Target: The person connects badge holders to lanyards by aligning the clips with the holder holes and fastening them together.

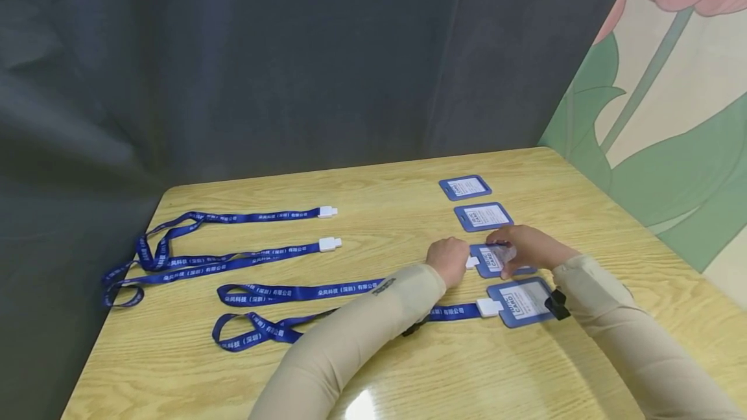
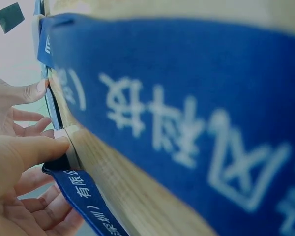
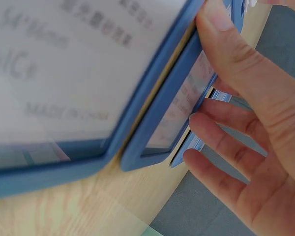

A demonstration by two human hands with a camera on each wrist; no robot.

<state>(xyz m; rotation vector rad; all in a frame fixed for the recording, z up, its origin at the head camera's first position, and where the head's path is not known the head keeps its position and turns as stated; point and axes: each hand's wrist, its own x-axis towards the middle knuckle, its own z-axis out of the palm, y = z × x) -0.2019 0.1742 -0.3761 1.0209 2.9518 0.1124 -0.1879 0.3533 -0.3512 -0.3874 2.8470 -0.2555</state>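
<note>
With thumb and fingers, my left hand [image 1: 448,260] pinches the white clip [image 1: 471,262] of a blue printed lanyard [image 1: 344,288]. My right hand [image 1: 528,248] holds a blue-framed badge holder [image 1: 487,260] by its long edges, thumb on the near edge in the right wrist view. The clip meets the slotted end of that holder; whether it is fastened I cannot tell. Nearer to me lies another badge holder [image 1: 528,303], joined to a white clip [image 1: 489,307] on a second lanyard [image 1: 458,312]. My left forearm hides part of both lanyards.
Two loose badge holders [image 1: 465,187] [image 1: 483,216] lie farther back on the right. On the left, two more blue lanyards [image 1: 286,216] [image 1: 233,264] are laid out, white clips pointing right. A dark curtain [image 1: 327,63] stands behind the wooden table [image 1: 373,225].
</note>
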